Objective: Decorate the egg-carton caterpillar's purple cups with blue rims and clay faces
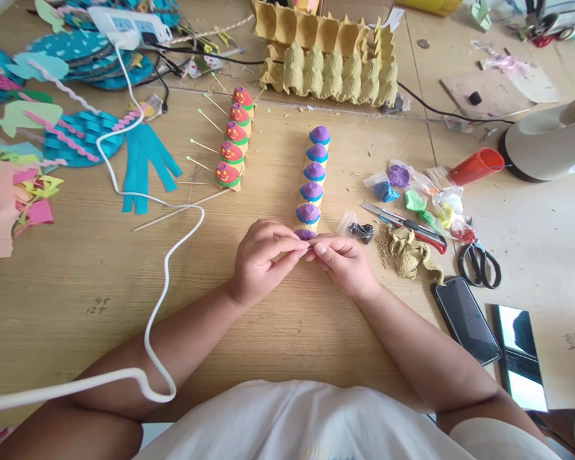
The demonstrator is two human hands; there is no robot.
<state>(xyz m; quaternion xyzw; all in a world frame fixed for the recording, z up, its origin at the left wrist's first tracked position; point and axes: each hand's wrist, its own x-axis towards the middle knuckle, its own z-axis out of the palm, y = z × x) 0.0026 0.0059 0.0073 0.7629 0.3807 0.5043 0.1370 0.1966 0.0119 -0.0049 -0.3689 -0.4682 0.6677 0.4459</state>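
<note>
the egg-carton strip with purple clay caps lies mid-table at the hands' 12 o'clock: five cups are capped and blue-rimmed, and the nearest sixth looks unfinished. at its 10 o'clock a red-capped carton strip with faces and pins looks complete. the left hand and right hand meet at the sixth cup, fingertips pinched narrow on something too small to tell.

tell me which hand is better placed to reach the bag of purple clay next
Probably the right hand: the bag of purple clay lies off to its side, while the left hand would have to cross over it.
</note>
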